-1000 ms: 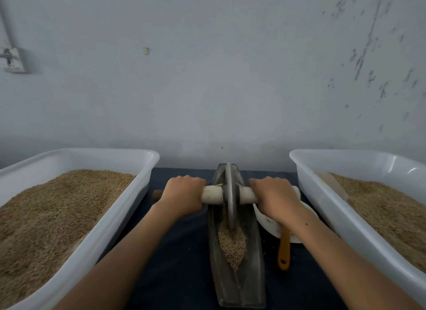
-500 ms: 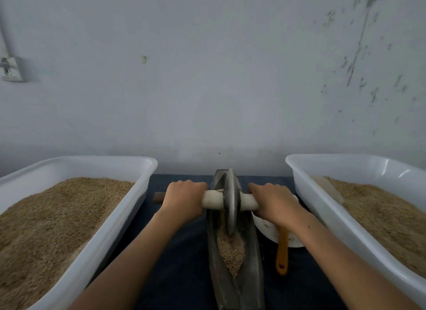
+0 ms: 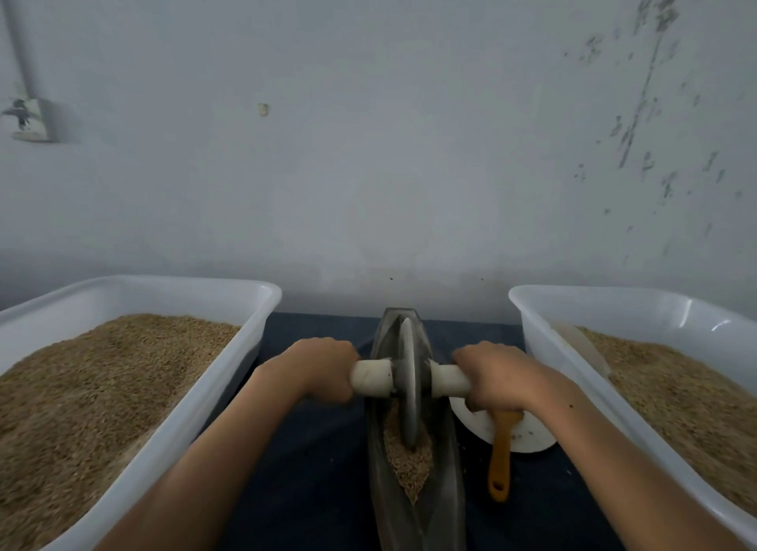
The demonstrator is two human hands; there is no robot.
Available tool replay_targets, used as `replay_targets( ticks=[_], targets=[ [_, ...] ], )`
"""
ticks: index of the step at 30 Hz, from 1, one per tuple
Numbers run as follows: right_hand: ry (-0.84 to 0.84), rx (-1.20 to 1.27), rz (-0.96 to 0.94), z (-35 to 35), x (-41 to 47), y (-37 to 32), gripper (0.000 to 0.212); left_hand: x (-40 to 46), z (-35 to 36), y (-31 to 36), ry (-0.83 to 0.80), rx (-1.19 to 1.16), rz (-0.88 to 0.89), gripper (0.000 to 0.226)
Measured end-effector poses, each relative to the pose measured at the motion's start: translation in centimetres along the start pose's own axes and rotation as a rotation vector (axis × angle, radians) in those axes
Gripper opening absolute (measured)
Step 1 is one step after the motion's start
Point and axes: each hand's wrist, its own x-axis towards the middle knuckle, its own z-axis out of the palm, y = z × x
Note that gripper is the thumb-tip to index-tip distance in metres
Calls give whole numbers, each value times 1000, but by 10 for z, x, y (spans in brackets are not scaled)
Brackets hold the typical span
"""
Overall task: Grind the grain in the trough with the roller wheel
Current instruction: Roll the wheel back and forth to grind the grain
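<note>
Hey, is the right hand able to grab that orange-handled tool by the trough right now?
Probably not at once: the right hand grips the roller's handle. The orange-handled tool lies just beneath it, uncovered, so letting go leaves the way free.

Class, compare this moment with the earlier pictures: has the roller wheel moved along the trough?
Yes. The roller wheel has rolled a little toward the person: its top now sits clearly nearer than the far tip of the trough, which it matched before.

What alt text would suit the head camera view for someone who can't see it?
Left hand and right hand grip the roller wheel handles, its disc standing in grain inside a narrow trough. White tubs of grain flank it.
</note>
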Motion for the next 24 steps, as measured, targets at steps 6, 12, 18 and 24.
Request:
replay_targets(
  ticks=[6,12,18,24],
  targets=[
    [299,-57,62,11,10,-7,21,6,10,2,357,154,-52,27],
    [339,-11,64,20,12,-1,22,6,13,8,485,217,-49,26],
    [120,-63,11,3,1,-6,25,-1,-1,2,28,59,-40,39],
    [145,-69,36,5,6,-8,26,-2,1,6,112,96,-70,35]
  ],
)
